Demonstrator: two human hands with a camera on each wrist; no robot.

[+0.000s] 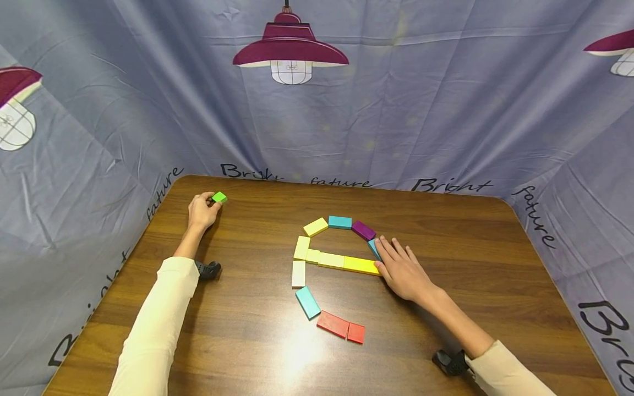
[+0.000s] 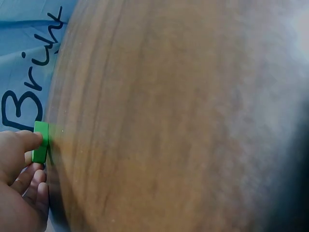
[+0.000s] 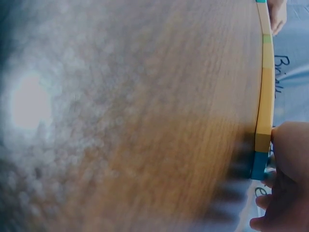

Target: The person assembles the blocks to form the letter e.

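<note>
At the far left of the table my left hand (image 1: 203,212) pinches a small green block (image 1: 219,197) between thumb and fingers; the left wrist view shows the green block (image 2: 41,142) held near the table's edge. Right of the middle, my right hand (image 1: 408,275) lies with fingers extended and spread. Its fingertips touch a blue block (image 1: 373,249), partly covered by them, and the thumb is at the right end of a yellow block (image 1: 361,265). That yellow block ends a straight row with a paler yellow block (image 1: 331,260) and a short one (image 1: 312,256).
A curve of flat blocks surrounds the row: purple (image 1: 364,230), teal (image 1: 340,222), yellow (image 1: 316,227), pale yellow (image 1: 302,248), cream (image 1: 299,274), turquoise (image 1: 308,302), and two red blocks (image 1: 333,324) at the near end. Grey-blue printed cloth (image 1: 421,110) hangs behind the wooden table (image 1: 238,341).
</note>
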